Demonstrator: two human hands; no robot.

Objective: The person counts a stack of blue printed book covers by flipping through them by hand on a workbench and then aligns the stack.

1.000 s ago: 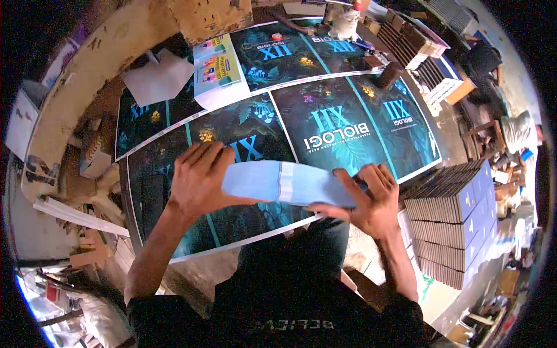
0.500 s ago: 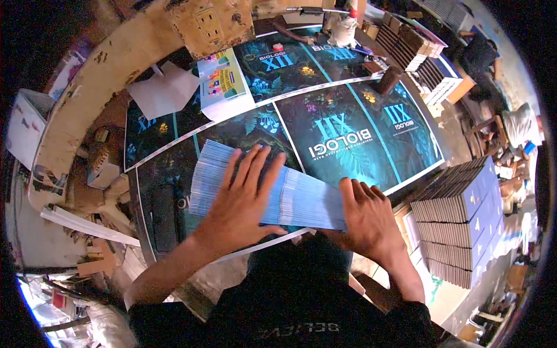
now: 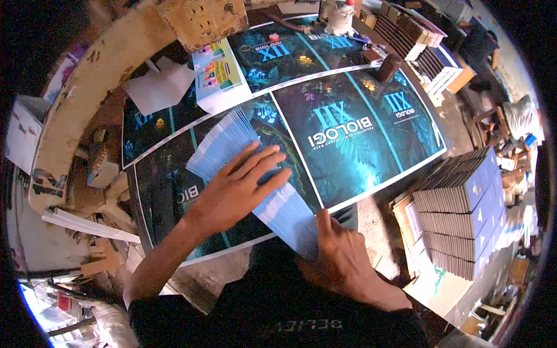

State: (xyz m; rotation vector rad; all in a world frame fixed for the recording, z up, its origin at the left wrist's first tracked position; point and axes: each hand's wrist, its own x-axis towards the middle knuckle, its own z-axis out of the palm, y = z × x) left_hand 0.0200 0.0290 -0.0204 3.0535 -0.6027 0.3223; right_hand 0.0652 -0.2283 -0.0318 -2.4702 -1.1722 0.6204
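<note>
A fanned stack of pale blue paper sheets (image 3: 223, 145) lies diagonally across large dark printed cover sheets (image 3: 360, 139) on the worktable. My left hand (image 3: 235, 188) rests flat on the middle of the fan, fingers spread and pointing up right. My right hand (image 3: 339, 255) holds the near lower end of the fan at the table's front edge, thumb on top. The fan's far end spreads out toward the upper left.
Tall piles of blue-covered booklets (image 3: 464, 214) stand at the right. More booklet stacks (image 3: 406, 35) sit at the back right. A small colourful sheet (image 3: 217, 78) and white paper (image 3: 156, 87) lie at the back left, beside a curved beige machine part (image 3: 87, 98).
The blue sheets, held as a compact bundle before, now lie spread out in a fan on the table. My left hand slid over them and my right hand drew back to the near end.
</note>
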